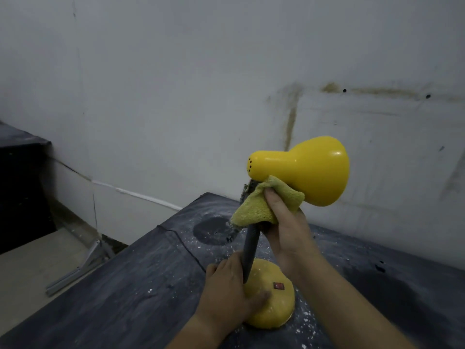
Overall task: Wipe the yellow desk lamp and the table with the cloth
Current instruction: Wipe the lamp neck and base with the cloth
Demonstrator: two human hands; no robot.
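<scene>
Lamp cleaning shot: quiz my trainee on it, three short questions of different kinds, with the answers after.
1. True or false: the left hand holds the cloth.
2. Where is the cloth pressed? A the switch; B the neck just under the shade; C the table.
3. Fill in: the left hand presses down on the yellow ____.
Key: 1 false, the right hand grips it. 2 B. 3 base.
</scene>
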